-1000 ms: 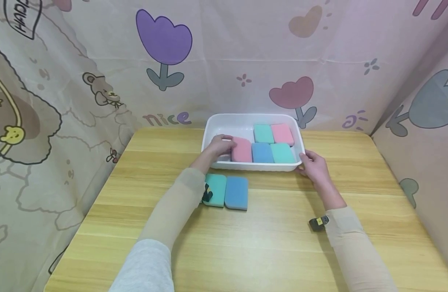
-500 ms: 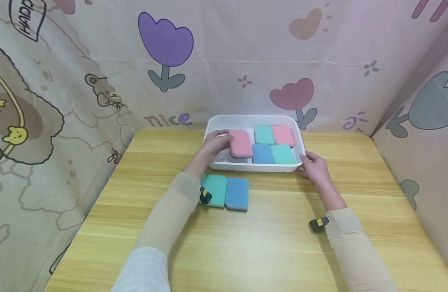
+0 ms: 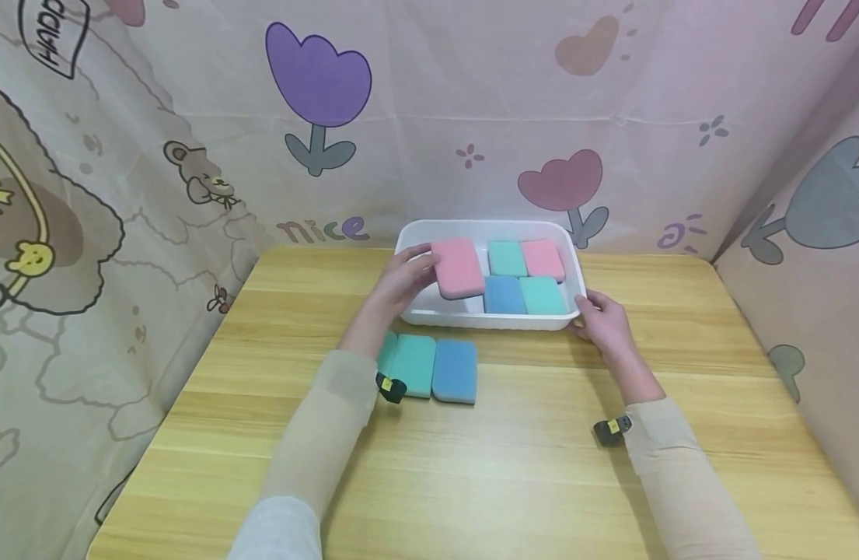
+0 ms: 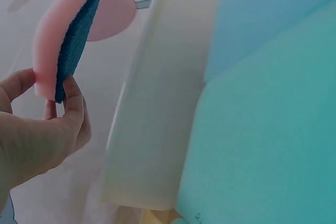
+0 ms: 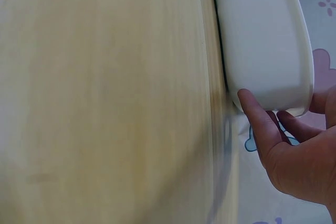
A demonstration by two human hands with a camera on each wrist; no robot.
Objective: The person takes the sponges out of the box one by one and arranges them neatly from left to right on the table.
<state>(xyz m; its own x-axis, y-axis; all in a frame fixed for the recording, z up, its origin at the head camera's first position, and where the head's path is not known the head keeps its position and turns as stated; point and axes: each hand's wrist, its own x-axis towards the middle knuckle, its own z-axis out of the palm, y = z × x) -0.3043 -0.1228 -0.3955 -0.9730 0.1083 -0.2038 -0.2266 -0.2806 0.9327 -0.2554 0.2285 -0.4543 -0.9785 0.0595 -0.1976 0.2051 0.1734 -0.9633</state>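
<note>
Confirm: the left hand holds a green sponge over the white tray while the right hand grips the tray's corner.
No: the left hand holds a pink sponge, not a green one, over the white tray, as the head view shows. The right hand grips the tray's corner.

8 visible sponges [image 3: 460,268], 1 tray [image 3: 485,320], 1 table [image 3: 527,467].

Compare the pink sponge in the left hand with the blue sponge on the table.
Colour: the pink sponge has pink foam, the blue sponge blue. Support: the pink sponge is pinched by the left hand, while the blue sponge lies flat on the table. Backing: the pink sponge shows a dark blue layer; the blue sponge's underside is hidden. Both are slab-shaped.
</note>
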